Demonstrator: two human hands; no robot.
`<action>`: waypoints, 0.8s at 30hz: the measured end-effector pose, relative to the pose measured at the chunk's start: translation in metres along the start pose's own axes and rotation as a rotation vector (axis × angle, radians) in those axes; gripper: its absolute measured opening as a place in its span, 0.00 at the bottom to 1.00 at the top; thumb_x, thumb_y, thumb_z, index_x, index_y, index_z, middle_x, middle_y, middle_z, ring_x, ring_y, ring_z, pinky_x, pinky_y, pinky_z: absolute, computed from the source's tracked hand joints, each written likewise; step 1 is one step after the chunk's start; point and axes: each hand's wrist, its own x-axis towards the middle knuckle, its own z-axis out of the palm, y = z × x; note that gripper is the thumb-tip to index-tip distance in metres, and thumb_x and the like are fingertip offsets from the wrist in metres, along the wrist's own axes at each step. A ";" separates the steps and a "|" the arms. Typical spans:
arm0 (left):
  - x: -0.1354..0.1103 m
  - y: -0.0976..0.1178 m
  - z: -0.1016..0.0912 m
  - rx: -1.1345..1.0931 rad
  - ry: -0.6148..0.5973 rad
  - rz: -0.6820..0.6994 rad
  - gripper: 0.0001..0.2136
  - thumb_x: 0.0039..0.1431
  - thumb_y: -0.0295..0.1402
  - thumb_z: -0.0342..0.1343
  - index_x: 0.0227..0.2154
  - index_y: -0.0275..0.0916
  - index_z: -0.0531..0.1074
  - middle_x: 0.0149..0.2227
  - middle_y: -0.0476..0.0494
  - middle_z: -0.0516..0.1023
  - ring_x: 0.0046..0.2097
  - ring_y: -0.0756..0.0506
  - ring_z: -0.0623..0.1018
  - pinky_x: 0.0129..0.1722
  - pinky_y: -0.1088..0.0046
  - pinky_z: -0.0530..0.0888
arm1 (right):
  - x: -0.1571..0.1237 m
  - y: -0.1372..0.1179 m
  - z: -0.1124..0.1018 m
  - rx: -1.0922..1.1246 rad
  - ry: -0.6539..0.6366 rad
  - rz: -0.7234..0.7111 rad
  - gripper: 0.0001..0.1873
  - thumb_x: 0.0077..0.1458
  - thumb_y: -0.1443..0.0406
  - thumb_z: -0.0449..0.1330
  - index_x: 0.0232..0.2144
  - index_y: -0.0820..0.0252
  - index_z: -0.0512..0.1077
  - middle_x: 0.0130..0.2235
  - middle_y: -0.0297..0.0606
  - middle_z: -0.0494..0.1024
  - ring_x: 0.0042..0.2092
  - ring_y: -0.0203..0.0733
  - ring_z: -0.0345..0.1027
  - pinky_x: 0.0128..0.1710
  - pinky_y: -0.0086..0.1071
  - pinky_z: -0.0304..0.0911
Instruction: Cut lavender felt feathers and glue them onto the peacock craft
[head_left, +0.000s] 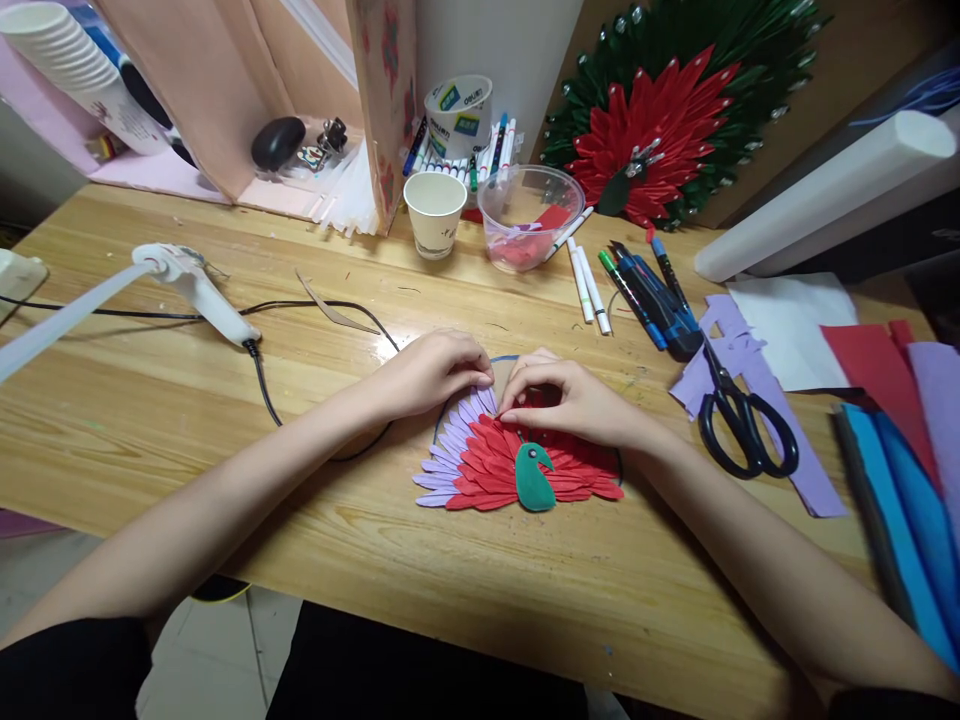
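Note:
A peacock craft lies on the wooden table, with a green bird body (534, 478), rows of red petals (480, 465) and purple petals (452, 440) fanned along its left side. At the upper edge of the purple fan, my left hand (441, 370) is closed, fingertips pressed together by a purple petal. My right hand (564, 395) has thumb and forefinger pinched just above the red petals, over the upper middle of the craft. What the right fingertips hold, if anything, is too small to make out. Part of the right-hand red petals is hidden beneath that hand.
A white glue gun (202, 290) with its black cord lies at left. Black scissors (739, 420) rest on purple scraps (795, 450) at right. A paper cup (435, 215), a clear plastic bowl (525, 240) and several markers (589, 285) stand or lie behind the hands.

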 end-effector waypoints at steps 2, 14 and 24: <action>0.002 0.000 -0.001 -0.005 -0.026 0.010 0.06 0.57 0.30 0.53 0.31 0.36 0.74 0.31 0.45 0.76 0.35 0.49 0.73 0.38 0.73 0.67 | 0.000 0.000 0.000 0.006 -0.002 0.006 0.03 0.51 0.63 0.62 0.28 0.55 0.74 0.31 0.34 0.76 0.37 0.41 0.65 0.43 0.39 0.57; 0.012 0.006 -0.008 -0.007 -0.126 0.003 0.06 0.56 0.25 0.54 0.30 0.35 0.76 0.30 0.45 0.77 0.33 0.50 0.74 0.35 0.75 0.67 | 0.000 0.000 0.000 0.023 -0.006 -0.009 0.02 0.51 0.64 0.62 0.28 0.56 0.74 0.32 0.34 0.76 0.37 0.40 0.66 0.44 0.38 0.57; 0.011 -0.003 -0.001 -0.007 -0.112 0.023 0.05 0.56 0.26 0.54 0.31 0.35 0.75 0.30 0.45 0.77 0.33 0.49 0.74 0.35 0.75 0.68 | 0.001 -0.001 0.000 -0.009 -0.001 -0.004 0.03 0.51 0.63 0.62 0.27 0.55 0.74 0.31 0.34 0.76 0.37 0.40 0.66 0.44 0.39 0.57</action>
